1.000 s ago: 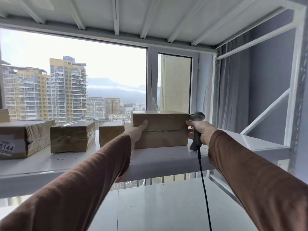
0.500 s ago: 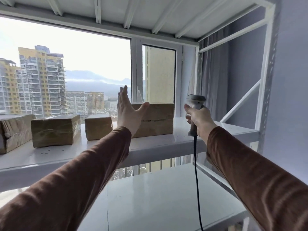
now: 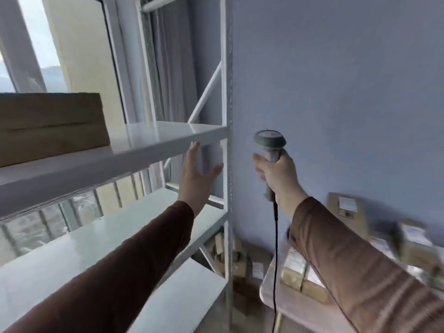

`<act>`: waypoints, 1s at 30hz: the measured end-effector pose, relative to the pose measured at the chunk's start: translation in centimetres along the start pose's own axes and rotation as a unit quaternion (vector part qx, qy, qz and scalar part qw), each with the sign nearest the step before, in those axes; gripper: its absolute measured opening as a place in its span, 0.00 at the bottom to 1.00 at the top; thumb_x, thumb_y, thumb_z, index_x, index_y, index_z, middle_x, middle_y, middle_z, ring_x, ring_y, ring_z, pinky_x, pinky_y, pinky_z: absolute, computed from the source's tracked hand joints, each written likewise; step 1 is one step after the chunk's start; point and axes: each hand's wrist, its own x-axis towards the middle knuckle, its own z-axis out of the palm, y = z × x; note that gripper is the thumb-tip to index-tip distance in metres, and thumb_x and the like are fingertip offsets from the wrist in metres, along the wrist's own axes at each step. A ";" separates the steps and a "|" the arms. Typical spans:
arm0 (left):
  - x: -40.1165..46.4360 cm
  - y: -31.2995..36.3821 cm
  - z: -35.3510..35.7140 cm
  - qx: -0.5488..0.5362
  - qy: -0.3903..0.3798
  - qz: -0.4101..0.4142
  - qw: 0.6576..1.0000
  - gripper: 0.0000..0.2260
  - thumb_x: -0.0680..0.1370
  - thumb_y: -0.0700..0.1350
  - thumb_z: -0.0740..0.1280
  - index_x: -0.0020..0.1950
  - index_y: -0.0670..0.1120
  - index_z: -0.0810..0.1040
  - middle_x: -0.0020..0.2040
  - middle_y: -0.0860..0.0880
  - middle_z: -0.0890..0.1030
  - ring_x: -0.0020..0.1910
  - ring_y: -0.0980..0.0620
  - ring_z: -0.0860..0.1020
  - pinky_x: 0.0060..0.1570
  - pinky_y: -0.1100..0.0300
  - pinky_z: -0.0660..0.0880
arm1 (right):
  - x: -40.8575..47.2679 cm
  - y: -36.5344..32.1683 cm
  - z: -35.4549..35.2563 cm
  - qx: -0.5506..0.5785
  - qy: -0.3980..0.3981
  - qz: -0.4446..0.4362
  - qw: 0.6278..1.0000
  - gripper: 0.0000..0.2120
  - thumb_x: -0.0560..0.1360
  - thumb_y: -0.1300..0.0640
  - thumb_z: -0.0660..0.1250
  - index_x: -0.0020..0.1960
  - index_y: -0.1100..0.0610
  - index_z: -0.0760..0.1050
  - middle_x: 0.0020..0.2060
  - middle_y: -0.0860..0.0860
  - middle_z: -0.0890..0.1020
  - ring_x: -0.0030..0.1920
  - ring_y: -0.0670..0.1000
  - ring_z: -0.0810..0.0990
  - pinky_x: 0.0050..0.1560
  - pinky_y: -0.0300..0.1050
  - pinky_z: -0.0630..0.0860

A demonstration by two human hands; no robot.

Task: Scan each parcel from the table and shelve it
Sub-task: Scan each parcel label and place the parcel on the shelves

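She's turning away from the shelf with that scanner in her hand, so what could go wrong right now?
1. The scanner's cord hangs down past the table edge and might snag as the right hand swings the scanner round.
2. The open left hand is close to the shelf's metal post and could knock it.
3. The parcels on the table lie crowded, so grabbing one may shift others.

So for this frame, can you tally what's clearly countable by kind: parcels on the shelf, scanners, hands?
Parcel on the shelf: 1
Scanner: 1, gripped by the right hand
Hands: 2, the left hand open and empty
Total: 4
Parcels on the table are too blurred to count.
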 end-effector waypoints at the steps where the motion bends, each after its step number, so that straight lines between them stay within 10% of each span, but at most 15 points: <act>1: -0.9 -0.4 2.4 -0.015 -0.025 -0.014 0.999 0.36 0.80 0.51 0.72 0.84 0.53 0.58 0.82 0.54 0.61 0.80 0.53 0.61 0.79 0.51 0.60 | -0.5 1.3 -2.3 -0.008 0.020 0.014 1.000 0.12 0.76 0.53 0.76 0.54 0.52 0.75 0.47 0.50 0.84 0.50 0.56 0.86 0.56 0.57 0.81; 17: -15.1 -7.5 33.8 -0.063 -0.255 -0.233 0.936 0.28 0.81 0.48 0.70 0.80 0.50 0.66 0.76 0.47 0.72 0.68 0.52 0.72 0.65 0.56 0.69 | -7.6 19.7 -30.2 -0.081 0.166 0.205 0.961 0.09 0.77 0.54 0.75 0.54 0.47 0.77 0.49 0.51 0.86 0.53 0.54 0.85 0.59 0.60 0.80; 30: -18.6 -20.2 44.8 0.124 -0.275 -0.290 0.908 0.25 0.83 0.43 0.66 0.80 0.46 0.66 0.79 0.43 0.69 0.78 0.44 0.65 0.76 0.49 0.64 | -4.6 39.3 -30.4 -0.049 0.160 0.350 0.922 0.12 0.77 0.54 0.75 0.53 0.60 0.78 0.45 0.56 0.83 0.48 0.57 0.82 0.51 0.51 0.78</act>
